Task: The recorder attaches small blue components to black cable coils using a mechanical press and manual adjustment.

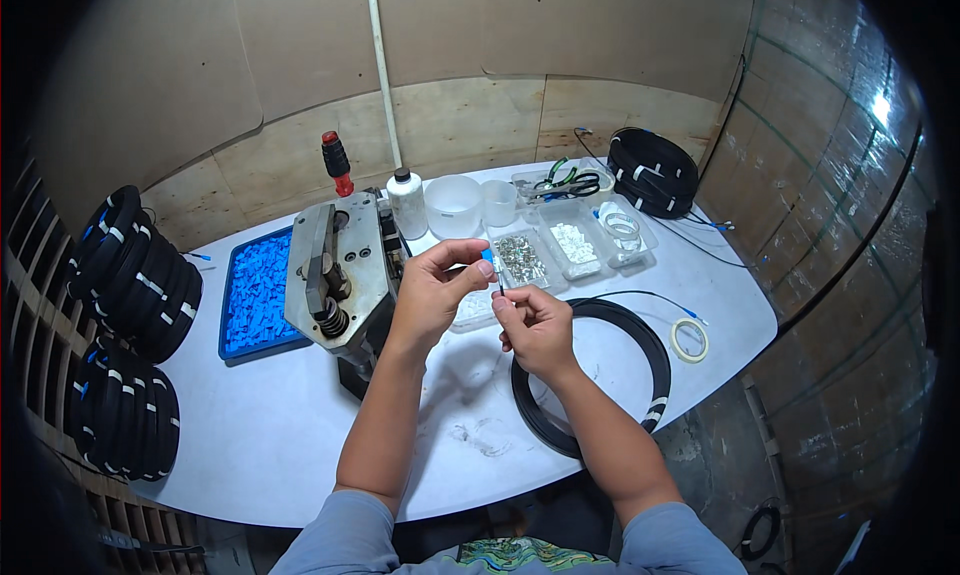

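Over the middle of the table my two hands are close together. My left hand (440, 285) is closed, pinching a small blue connector piece (488, 256) between thumb and fingertips. Just below it, my right hand (537, 327) pinches a thin black cable (502, 288) whose upper end meets a whitish part under the blue piece. Fingers hide some of the joint. Under my right wrist lies a coil of black cable (655, 360) with white tape bands; its loose end carries a blue-tipped connector (692, 313).
Left of my hands stands a metal press (335, 265), with a blue tray (240, 351) of blue parts beyond it. Behind are a white bottle (407, 205), tubs, bins of small parts and scissors (570, 187). Coils (150, 285) flank the left edge; a tape roll (689, 340) lies right.
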`<state>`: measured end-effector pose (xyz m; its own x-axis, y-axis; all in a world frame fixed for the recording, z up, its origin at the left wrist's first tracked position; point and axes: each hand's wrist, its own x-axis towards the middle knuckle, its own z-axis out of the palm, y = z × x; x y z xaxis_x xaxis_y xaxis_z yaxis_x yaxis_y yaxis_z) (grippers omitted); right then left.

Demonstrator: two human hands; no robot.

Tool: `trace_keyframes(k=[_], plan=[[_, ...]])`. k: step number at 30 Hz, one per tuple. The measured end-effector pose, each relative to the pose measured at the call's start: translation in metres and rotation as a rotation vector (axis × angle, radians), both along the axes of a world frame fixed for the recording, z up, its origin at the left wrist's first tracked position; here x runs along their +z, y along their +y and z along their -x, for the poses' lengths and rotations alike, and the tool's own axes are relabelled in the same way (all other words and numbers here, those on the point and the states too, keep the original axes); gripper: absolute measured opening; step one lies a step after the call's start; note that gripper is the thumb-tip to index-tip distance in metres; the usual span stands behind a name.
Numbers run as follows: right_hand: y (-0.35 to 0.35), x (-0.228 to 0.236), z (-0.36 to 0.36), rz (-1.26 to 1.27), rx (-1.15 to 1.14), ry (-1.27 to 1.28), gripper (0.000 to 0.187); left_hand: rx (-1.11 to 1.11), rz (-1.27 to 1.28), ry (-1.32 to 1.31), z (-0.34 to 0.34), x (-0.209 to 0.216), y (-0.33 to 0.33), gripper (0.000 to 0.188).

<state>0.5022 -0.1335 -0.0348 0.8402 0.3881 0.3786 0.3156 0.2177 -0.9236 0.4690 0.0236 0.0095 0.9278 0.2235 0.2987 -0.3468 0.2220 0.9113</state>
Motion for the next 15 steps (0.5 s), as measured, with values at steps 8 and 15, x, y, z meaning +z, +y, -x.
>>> trace_keyframes(k=[8,15], plan=[[-0.0002,0.0007,0.0003,0.005,-0.003,-0.009,0.013,0.000,0.002,-0.010,-0.0018,-0.0014,0.0005,0.028],[-0.0005,0.0014,0.0008,-0.004,0.002,-0.020,0.013,0.006,0.019,0.003,-0.0005,-0.0008,-0.0006,0.027]])
